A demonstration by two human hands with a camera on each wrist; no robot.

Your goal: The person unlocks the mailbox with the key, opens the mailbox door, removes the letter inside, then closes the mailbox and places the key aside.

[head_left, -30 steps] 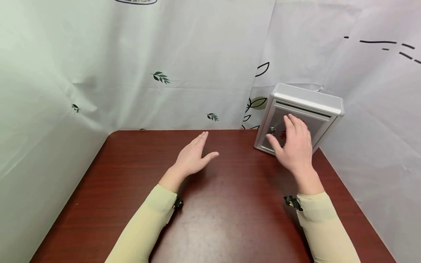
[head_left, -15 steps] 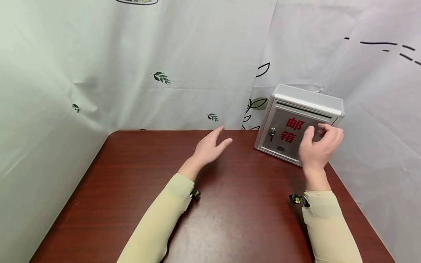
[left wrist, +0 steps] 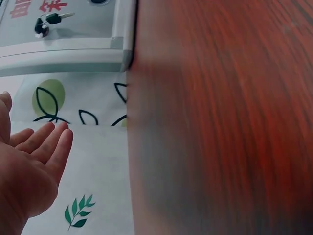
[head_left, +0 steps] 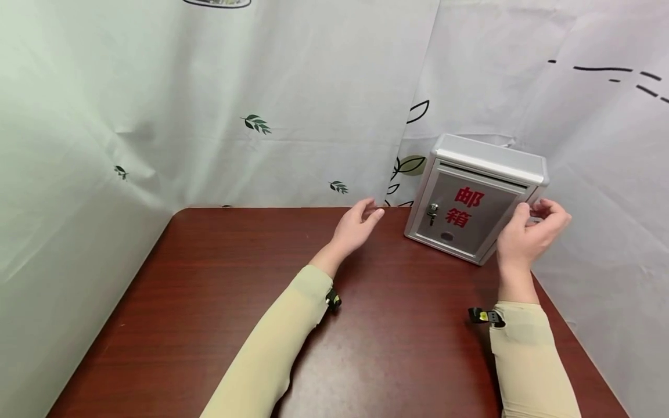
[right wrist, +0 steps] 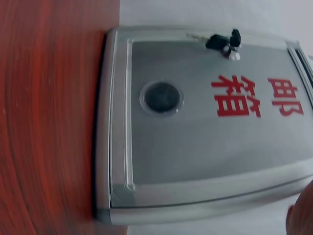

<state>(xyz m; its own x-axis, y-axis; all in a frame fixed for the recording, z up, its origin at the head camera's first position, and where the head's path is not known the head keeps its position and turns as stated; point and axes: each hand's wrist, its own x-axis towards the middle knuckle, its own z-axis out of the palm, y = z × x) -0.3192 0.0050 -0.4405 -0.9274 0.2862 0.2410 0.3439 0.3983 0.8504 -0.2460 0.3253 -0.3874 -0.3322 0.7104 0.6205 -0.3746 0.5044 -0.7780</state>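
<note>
A silver metal mailbox (head_left: 455, 232) with red characters stands upright at the table's back right corner, its door closed. Keys (left wrist: 54, 18) hang from the lock on the door's left side, and a small round window (right wrist: 162, 98) sits low on it. My right hand (head_left: 528, 235) is beside the mailbox's right edge, fingers bent loosely and thumb up, nothing in its grasp. Left of the mailbox, my left hand (head_left: 355, 225) hovers over the table's back edge, fingers relaxed and holding nothing; in the left wrist view its palm shows.
The reddish-brown wooden table (head_left: 209, 302) fills the lower view. White cloth (head_left: 313, 87) printed with leaves hangs along the back and both sides, close behind the mailbox. Each wrist wears a small dark camera on its sleeve.
My right hand has moved from in front of the mailbox door to its right edge, uncovering the red characters. My left hand has shifted right and forward toward the mailbox. The mailbox has stayed put.
</note>
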